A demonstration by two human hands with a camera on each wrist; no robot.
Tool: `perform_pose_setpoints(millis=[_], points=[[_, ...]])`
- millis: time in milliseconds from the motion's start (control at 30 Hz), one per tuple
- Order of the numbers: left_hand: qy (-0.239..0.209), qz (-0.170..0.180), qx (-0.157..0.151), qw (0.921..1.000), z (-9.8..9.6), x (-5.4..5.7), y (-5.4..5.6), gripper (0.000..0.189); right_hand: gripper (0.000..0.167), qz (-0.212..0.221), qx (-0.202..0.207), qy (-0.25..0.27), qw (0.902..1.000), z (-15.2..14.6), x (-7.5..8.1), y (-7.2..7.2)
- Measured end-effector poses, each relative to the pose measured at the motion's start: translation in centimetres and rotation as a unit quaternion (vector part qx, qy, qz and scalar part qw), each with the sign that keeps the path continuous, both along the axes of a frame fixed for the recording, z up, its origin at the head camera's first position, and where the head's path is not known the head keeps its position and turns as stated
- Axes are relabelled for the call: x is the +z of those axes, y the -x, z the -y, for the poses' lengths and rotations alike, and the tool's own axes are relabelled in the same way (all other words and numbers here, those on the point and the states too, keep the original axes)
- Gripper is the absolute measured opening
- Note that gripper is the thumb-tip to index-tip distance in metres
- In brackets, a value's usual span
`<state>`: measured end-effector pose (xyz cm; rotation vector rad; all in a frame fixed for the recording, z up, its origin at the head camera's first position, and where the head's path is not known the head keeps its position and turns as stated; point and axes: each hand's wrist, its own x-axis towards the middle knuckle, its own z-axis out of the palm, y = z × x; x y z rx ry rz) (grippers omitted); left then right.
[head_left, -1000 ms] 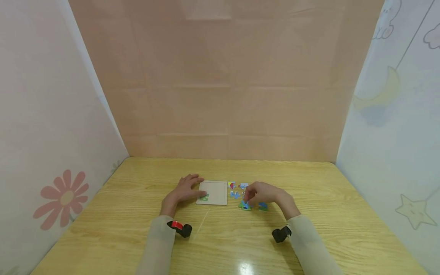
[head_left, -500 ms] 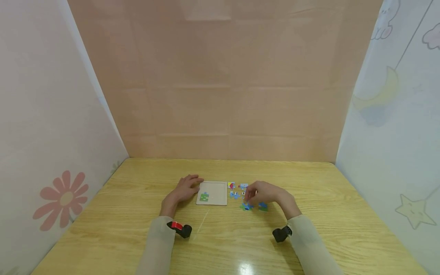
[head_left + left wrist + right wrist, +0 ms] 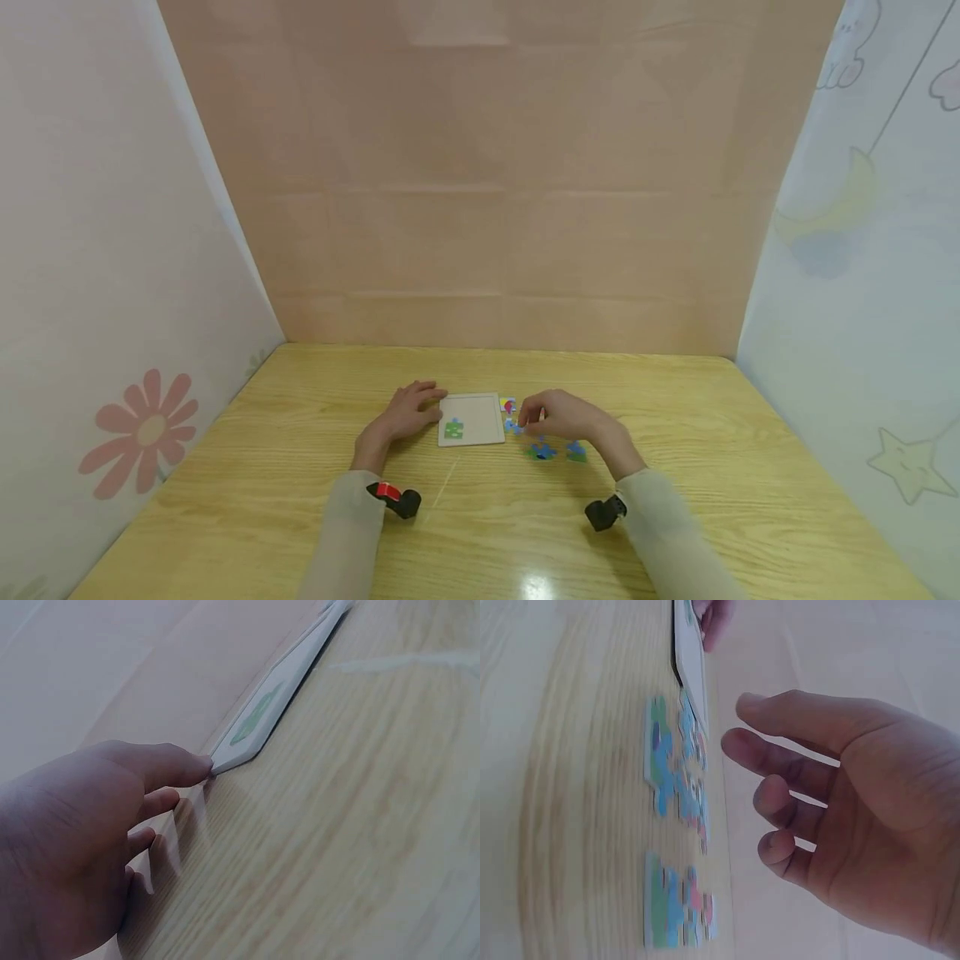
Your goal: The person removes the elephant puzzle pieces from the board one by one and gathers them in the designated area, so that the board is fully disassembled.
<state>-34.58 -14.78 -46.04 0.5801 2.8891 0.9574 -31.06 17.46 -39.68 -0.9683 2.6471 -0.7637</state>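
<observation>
A square wooden puzzle tray [image 3: 480,419] lies on the table with one green jigsaw piece [image 3: 453,429] in its near left corner. My left hand [image 3: 406,413] is at the tray's left side; in the left wrist view its thumb [image 3: 180,766] touches the tray corner, fingers relaxed. My right hand [image 3: 562,414] hovers just right of the tray, over loose jigsaw pieces. In the right wrist view its fingers curve loosely, apart from the pieces, with nothing between them. A blue-and-green piece [image 3: 542,452] lies nearer me. The hand hides some pieces in the head view.
Another blue-and-green piece [image 3: 576,452] lies farther right, and a red-and-yellow one [image 3: 507,406] sits beside the tray's right edge. Brown paper [image 3: 495,208] stands behind the table [image 3: 480,517], with patterned walls at both sides.
My left thumb has drawn back from over the green piece, which now shows fully. My right hand has moved left from above the blue-and-green piece toward the tray.
</observation>
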Motion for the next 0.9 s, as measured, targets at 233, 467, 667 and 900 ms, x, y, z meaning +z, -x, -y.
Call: perform_pose_setpoints(millis=[233,467,667,900], points=[[-0.007,0.008,0.007,0.9999,-0.1,-0.1,-0.1,0.042,0.01,-0.014,-0.002,0.004,0.9999,2.6,0.0,0.3],[-0.014,0.014,0.013,0.9997,-0.4,0.1,-0.3,0.042,0.013,-0.011,-0.002,0.004,0.9999,4.8,-0.4,1.3],[-0.013,0.008,0.023,0.9996,-0.5,0.0,-0.2,0.041,0.016,-0.024,0.002,0.007,0.9997,6.6,-0.5,2.0],[-0.012,0.0,0.025,0.9996,-0.5,0.2,-0.2,0.041,0.018,-0.025,0.008,0.008,0.9996,8.7,-1.1,2.5]])
